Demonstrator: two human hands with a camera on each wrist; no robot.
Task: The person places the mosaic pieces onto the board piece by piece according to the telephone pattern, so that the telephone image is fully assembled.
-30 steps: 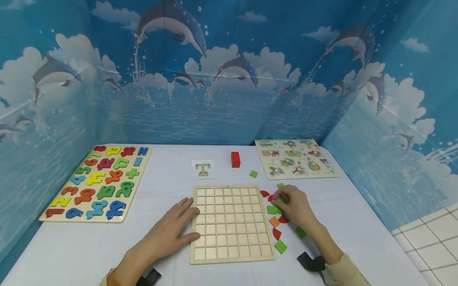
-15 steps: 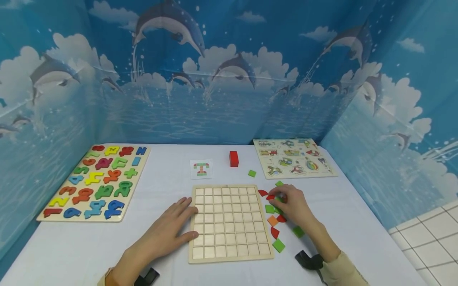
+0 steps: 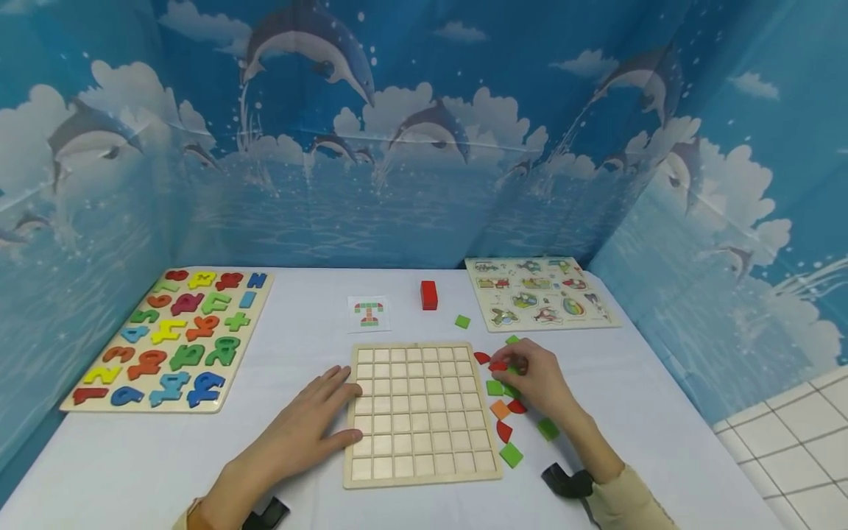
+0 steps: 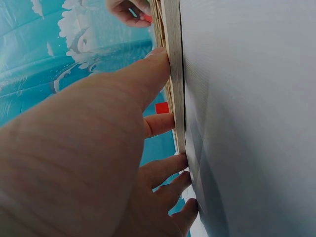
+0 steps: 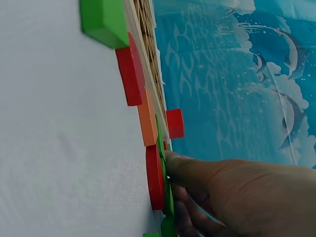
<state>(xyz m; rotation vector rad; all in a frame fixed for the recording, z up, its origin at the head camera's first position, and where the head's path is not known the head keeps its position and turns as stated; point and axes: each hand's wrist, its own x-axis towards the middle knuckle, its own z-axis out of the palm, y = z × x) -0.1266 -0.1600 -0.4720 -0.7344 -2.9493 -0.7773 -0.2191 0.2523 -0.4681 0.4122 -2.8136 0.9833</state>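
Beside the left edge of a wooden grid board [image 3: 424, 482], my left hand [image 3: 308, 419] lies with its fingers spread, the fingertips and thumb touching that edge. In the left wrist view the thumb [image 4: 150, 74] rests against the frame. On the board's right, my right hand [image 3: 538, 375] pinches a red quarter-round piece [image 3: 497, 366] between thumb and fingers. Several loose pieces lie under and around it, among them a green square tile [image 3: 495, 388], an orange square tile [image 3: 500, 409] and another red quarter-round piece [image 3: 504, 430]. The fingers partly hide some green tiles.
Behind the grid board are a pattern card [image 3: 369, 315], a red block [image 3: 429, 295] and a lone green tile [image 3: 462, 322]. A number puzzle board [image 3: 143, 407] lies at left, a picture puzzle board [image 3: 550, 283] at back right. A dolphin curtain [image 3: 371, 221] surrounds the table.
My right hand has shifted slightly left, and the red quarter-round piece between its fingertips shows more fully. The left hand stays at the board's edge. The whole view has drifted slightly.
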